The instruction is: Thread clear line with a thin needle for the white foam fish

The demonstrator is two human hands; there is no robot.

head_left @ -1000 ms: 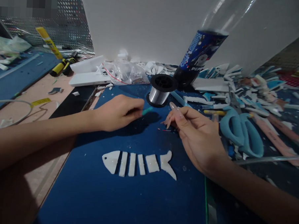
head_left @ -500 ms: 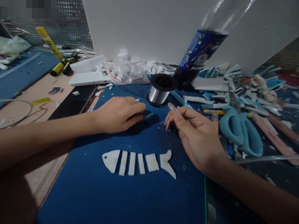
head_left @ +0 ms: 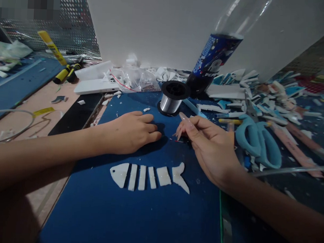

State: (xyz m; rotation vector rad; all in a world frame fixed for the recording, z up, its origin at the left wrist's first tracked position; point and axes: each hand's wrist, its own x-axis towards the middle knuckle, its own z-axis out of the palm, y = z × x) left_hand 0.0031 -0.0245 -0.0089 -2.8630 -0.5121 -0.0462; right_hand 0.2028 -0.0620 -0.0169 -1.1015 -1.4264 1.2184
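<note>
My left hand [head_left: 133, 132] lies palm down over the blue mat [head_left: 136, 220]. Its fingers are curled under, and whatever they may hold is hidden. Across from it, my right hand [head_left: 209, 145] is turned thumb up, with long-nailed fingers bent together in a pinch; anything between them is too small to make out. A thin red sliver [head_left: 178, 141] shows beneath those fingertips. Below both hands lies a white fish cut into separate pieces: a head [head_left: 120, 175] with an eye hole, several strips including a wide one [head_left: 164, 176], and a forked tail [head_left: 181, 176].
A spool of clear line [head_left: 171, 98] stands behind the hands. A tilted Pepsi bottle [head_left: 213, 63], blue-handled scissors [head_left: 258, 140] and heaped white and blue scraps [head_left: 276, 92] crowd the right. Plastic bags [head_left: 138, 79] and a yellow-black tool [head_left: 62, 74] lie left.
My left hand has shifted slightly down and turned knuckles-up, and the teal bit that showed at its fingertips is out of sight. My right hand keeps nearly the same pose.
</note>
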